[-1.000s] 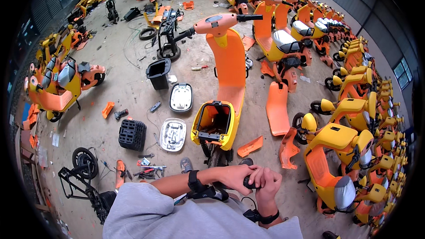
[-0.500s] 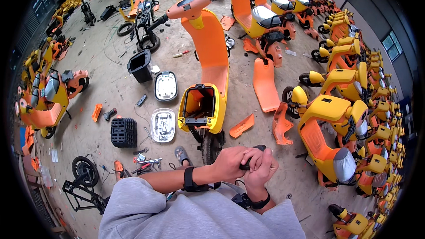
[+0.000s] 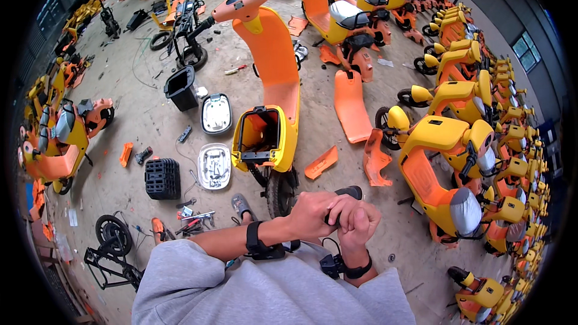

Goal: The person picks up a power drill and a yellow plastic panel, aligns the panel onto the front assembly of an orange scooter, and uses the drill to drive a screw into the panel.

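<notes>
My left hand (image 3: 309, 213) and my right hand (image 3: 355, 219) are closed together in front of my chest. Between them is a black object with a rounded end (image 3: 351, 192) that pokes out above the fingers; most of it is hidden, so its kind cannot be told. The fingers of both hands wrap around it. Just ahead of my hands stands a yellow and orange scooter (image 3: 265, 72), its seat off and the box under the seat open. The scooter's rear wheel (image 3: 281, 195) is close to my left hand.
Left of the scooter are white seat-base trays (image 3: 214, 167), a black bin (image 3: 180, 89), a black ribbed crate (image 3: 162, 179) and scattered tools (image 3: 195, 221). Orange panels (image 3: 352, 108) lie to its right. Rows of yellow scooters (image 3: 442, 171) fill the right side. A bare frame with wheel (image 3: 114, 238) lies at left.
The surroundings have shifted slightly left and upward in view. My hands stay closed together, and more of the black object's rounded end shows above the fingers.
</notes>
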A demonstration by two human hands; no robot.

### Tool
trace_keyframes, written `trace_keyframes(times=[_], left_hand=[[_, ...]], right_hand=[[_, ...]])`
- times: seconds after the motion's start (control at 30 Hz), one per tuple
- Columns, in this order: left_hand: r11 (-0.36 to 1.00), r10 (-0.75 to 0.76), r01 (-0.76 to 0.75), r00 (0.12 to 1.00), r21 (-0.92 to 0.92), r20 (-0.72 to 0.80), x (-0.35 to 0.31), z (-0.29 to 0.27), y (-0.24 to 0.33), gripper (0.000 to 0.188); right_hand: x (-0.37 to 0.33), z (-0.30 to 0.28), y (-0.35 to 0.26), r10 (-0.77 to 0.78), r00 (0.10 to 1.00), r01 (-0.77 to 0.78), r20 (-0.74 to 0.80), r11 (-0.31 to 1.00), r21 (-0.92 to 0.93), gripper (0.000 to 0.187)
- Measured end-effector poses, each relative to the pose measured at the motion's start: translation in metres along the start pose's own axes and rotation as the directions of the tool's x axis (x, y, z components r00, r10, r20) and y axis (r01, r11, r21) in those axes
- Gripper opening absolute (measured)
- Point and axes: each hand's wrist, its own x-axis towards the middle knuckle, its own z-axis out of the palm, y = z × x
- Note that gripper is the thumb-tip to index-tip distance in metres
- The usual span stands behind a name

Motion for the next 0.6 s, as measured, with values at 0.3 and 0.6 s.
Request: trace_keyframes(times=[0.3,0.6], left_hand=[[0.998,-0.029,0.034,0.994,-0.046,0.102,0.007,0.002,0.001,0.029],[0.991,-0.117,0.107,0.983,0.081,0.141,0.009,-0.002,0.001,0.025]], right_hand=[[0.004,-0.006,-0.005,0.011,1.000,-0.011,0.008,0.999,0.053,0.041],[0.002,-0.017,0.009,0.138,0.986,-0.098,0.095,0.934,-0.343,0.022]])
